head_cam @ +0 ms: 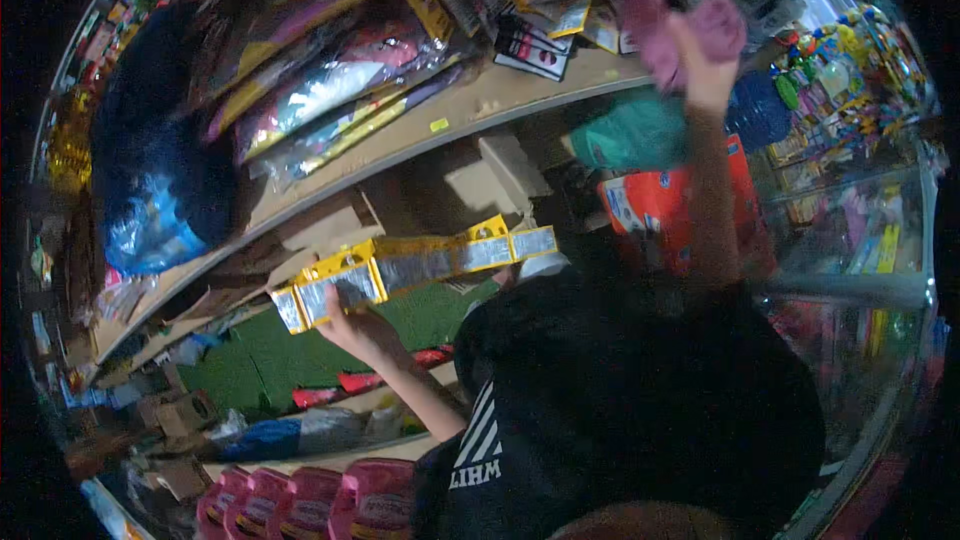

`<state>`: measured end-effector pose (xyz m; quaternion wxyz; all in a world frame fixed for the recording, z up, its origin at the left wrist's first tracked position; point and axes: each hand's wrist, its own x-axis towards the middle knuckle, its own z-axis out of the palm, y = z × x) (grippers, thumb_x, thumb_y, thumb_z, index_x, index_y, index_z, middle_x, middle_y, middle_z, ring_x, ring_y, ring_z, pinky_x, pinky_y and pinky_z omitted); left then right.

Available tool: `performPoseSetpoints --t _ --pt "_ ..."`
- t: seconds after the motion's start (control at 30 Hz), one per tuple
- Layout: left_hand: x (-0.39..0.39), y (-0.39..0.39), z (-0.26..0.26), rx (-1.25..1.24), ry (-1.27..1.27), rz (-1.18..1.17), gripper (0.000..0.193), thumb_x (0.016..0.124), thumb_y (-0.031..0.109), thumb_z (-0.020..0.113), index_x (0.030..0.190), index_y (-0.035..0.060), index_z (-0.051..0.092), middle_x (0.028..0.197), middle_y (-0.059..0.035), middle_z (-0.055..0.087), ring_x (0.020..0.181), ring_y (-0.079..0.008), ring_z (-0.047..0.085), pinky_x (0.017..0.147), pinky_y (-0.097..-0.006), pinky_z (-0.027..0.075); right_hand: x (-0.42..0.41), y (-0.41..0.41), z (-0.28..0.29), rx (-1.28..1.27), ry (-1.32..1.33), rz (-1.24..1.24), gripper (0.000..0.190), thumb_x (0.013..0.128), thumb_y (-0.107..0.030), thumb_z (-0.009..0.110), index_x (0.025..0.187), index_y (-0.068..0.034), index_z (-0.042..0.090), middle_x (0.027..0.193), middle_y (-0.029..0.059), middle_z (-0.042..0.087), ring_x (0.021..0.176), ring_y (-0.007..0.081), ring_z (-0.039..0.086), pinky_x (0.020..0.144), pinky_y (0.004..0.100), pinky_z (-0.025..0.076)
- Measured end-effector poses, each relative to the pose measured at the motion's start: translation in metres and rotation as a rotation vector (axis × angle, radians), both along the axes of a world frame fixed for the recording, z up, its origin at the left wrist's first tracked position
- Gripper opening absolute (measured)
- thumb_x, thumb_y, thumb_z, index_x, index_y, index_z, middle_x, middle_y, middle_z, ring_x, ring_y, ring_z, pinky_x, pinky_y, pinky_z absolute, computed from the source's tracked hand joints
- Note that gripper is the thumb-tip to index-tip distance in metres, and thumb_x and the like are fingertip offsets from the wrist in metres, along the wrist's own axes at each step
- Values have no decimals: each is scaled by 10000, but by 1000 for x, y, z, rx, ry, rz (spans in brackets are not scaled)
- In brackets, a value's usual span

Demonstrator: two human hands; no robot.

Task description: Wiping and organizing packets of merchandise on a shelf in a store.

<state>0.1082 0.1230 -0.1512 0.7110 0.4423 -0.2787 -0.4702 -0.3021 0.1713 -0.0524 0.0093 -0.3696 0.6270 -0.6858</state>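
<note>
My left hand [345,321] grips one end of a long row of yellow and silver-grey packets [420,261], with the thumb on the near face. The row reaches right, towards my black shirt, in front of the lower shelf. My right hand [703,67] is raised at the upper right, blurred, with its fingers around a pink, soft-looking bundle [716,26]. Another pink piece [651,30] hangs just left of those fingers; what both are made of is too blurred to tell. Beside them on the upper shelf lie black-and-white packets [534,49] and loose yellow packets [570,13].
The upper shelf [480,109] bears glossy plastic-wrapped packages [322,90]. Below it are open cardboard pieces [499,176], a green bag [634,131] and a red-orange package [652,202]. Pink containers [375,499] line the bottom. A glass case [862,225] stands at right.
</note>
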Motion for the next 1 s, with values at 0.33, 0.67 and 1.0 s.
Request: performPoseSetpoints --t 0.33,0.67,1.0 --pt "-11 16 10 -46 -29 -115 519 765 54 548 1224 12 309 1127 -153 470 964 -217 504 822 -368 431 52 -15 -13 205 92 135 442 719 -224 659 1074 -29 483 973 132 530 914 243 510 824 318 391" --pt "-54 41 53 -482 74 -959 558 660 226 670 1159 89 461 1163 -187 403 1052 -374 432 879 -455 348 185 35 -162 754 -1347 1086 535 866 -477 337 1033 1 510 844 99 596 701 139 573 649 288 466" --pt "-50 41 97 -623 -1251 -1749 378 691 213 638 977 -30 593 1332 -275 197 1277 -377 96 1012 -423 104 187 6 -113 416 -1179 1276 318 780 -175 524 1069 -46 551 945 74 573 810 107 540 649 239 451"
